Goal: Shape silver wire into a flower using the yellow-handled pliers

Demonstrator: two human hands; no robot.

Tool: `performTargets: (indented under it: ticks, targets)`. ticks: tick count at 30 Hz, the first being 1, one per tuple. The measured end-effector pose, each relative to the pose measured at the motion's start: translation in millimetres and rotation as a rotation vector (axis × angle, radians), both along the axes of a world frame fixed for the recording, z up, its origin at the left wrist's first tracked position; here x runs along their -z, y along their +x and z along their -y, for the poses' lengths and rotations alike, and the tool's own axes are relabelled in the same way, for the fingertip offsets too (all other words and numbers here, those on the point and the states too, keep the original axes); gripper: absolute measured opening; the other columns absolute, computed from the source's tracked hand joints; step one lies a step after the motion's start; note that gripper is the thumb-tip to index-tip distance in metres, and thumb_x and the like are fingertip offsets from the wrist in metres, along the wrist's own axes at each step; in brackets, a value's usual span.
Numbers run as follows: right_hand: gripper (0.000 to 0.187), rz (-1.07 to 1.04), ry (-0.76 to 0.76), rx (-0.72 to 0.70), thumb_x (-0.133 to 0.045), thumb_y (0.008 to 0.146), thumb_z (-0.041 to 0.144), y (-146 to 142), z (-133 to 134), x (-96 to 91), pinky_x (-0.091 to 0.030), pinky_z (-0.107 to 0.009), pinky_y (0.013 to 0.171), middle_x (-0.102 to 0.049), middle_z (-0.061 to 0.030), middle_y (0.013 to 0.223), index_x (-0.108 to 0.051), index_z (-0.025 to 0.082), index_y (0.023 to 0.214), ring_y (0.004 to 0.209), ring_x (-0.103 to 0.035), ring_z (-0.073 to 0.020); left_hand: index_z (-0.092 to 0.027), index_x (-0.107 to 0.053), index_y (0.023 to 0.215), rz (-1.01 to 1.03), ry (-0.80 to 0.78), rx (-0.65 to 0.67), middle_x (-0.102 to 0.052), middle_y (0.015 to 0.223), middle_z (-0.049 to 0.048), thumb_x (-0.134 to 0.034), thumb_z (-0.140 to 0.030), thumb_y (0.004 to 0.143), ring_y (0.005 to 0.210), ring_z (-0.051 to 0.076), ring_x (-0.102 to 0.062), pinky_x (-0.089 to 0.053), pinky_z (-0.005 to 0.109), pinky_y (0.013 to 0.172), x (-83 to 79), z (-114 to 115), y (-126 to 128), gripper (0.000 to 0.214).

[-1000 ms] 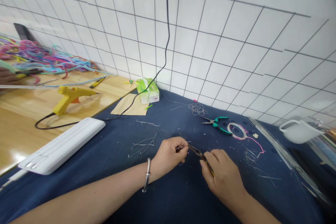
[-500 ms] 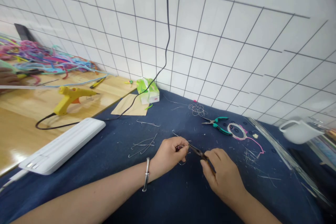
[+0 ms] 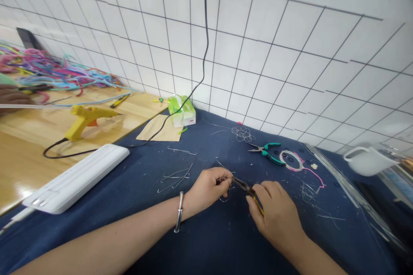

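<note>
My left hand (image 3: 211, 184), with a silver bangle at the wrist, is closed in a pinch on thin metal wire (image 3: 226, 198); bent ends stick out above and below the fingers. My right hand (image 3: 277, 208) is wrapped round the yellow handles of dark long-nose pliers (image 3: 243, 185). The plier tips meet the wire right at my left fingertips; the exact bite is too small to make out. Left of my left hand, several cut pieces of wire (image 3: 176, 177) lie on the dark blue cloth (image 3: 200, 245).
Green-handled pliers (image 3: 267, 153), a white ring with pink cord (image 3: 290, 161) and a wire coil (image 3: 241, 134) lie beyond my hands. A white power strip (image 3: 79, 178), yellow glue gun (image 3: 85, 121) and tissue pack (image 3: 182, 111) stand left. A white mug (image 3: 369, 161) is right. Another person's hand (image 3: 13, 94) shows far left.
The wire end above my left hand has shifted slightly and points a little differently. The pliers have turned a little, showing more of the yellow handle. Both hands stay almost in place.
</note>
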State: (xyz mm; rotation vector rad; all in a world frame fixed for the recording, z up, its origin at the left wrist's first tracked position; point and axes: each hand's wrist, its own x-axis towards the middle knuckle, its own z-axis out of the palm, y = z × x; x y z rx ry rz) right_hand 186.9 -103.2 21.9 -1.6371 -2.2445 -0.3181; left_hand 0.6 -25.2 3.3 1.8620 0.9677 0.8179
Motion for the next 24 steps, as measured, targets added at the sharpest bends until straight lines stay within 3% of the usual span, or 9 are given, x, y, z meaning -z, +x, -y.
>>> performTargets:
  ticks: [11,24]
  targets:
    - [0.020,0.105,-0.072,0.018,-0.042,0.085,0.030,-3.2,1.0,-0.7,-0.036,-0.033,0.066,-0.050,-0.0072,0.077,-0.057,0.018,0.086,0.073,-0.043,-0.0201,-0.015,-0.056,0.073,-0.046,0.070,0.062,-0.054,0.060,-0.0033,-0.043,-0.016,0.081,0.052,0.007,-0.053,-0.039,0.018,0.055,-0.3,-2.6,-2.0,0.015]
    - [0.022,0.157,-0.045,0.017,-0.041,0.085,0.028,-5.8,1.9,1.5,-0.037,-0.031,0.065,-0.050,-0.0075,0.076,-0.058,0.017,0.095,0.072,-0.044,-0.0193,-0.015,-0.055,0.069,-0.042,0.102,0.031,-0.056,0.067,-0.0013,-0.042,-0.016,0.081,0.052,0.007,-0.052,-0.040,0.019,0.054,-1.9,1.8,1.6,0.017]
